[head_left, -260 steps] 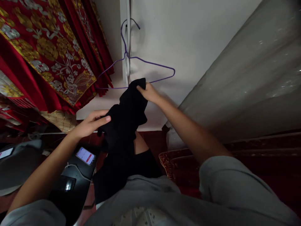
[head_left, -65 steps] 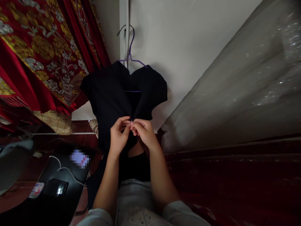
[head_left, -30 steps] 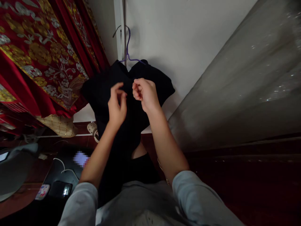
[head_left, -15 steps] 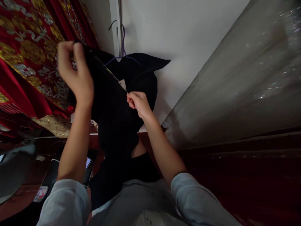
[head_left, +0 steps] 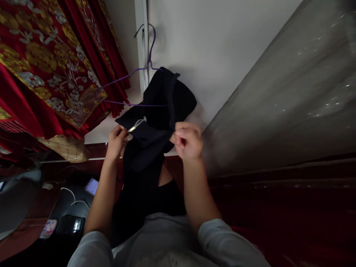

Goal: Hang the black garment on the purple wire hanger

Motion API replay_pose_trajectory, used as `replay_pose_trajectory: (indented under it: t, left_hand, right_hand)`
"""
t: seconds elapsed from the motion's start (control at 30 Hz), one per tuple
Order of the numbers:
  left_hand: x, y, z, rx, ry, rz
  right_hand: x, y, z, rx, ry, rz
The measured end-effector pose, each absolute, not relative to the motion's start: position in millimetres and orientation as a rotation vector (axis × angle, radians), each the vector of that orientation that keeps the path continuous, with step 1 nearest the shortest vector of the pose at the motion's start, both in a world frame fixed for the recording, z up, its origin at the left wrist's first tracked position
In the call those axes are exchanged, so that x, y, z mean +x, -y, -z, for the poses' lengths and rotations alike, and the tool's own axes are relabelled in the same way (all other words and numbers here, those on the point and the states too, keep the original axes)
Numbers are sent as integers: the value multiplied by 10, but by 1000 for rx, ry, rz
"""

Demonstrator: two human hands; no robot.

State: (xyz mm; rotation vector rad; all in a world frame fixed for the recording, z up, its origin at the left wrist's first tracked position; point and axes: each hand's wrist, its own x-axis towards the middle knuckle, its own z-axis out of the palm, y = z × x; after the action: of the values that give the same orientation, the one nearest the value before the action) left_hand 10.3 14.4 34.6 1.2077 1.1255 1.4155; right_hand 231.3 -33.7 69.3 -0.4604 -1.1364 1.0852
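A black garment [head_left: 158, 141] hangs from a thin purple hanger [head_left: 125, 105], only its right side resting on the hanger. The hanger's left arm is bare. My left hand [head_left: 116, 142] is closed in a pinch on the garment's left edge, beside a pale looped strip [head_left: 137, 125] that looks like a label or tag string. My right hand [head_left: 189, 139] is closed on the garment's front edge, lower right of the hanger. Between the hands the cloth sags open in folds. The garment's lower part blends with the dark clothing below.
Red cloth with gold and silver embroidery [head_left: 55, 63] hangs at the left. The hanger's hook catches on a white upright [head_left: 141, 48] by the wall [head_left: 222, 37]. A grey, plastic-like sheet [head_left: 278, 100] slopes down at the right. Phones [head_left: 75, 224] and a white cable [head_left: 72, 198] lie at lower left.
My left hand has come down and right from the upper left, and the garment's left side has come off the hanger. My right hand has moved right and slightly down.
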Motion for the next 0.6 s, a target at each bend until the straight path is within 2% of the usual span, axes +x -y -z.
replay_pose_trajectory:
  t: [0.13,0.27,0.5,0.6]
  left_hand:
    - [197,90,-677,1520,-1006,-1364]
    - [383,308,-860,1664,-831,-1365]
    - [619,314,-1066,1976,-724,-1575]
    - [490,225,-1082,2080,-684,-1438]
  right_hand:
    - [2450,456,-789,-493,1291,-1067]
    - [2445,462,-746,-817,1347,-764]
    - [2246,535,-819,-710,1769,-1160]
    - [2211,578,-973,-754,1753,-1264]
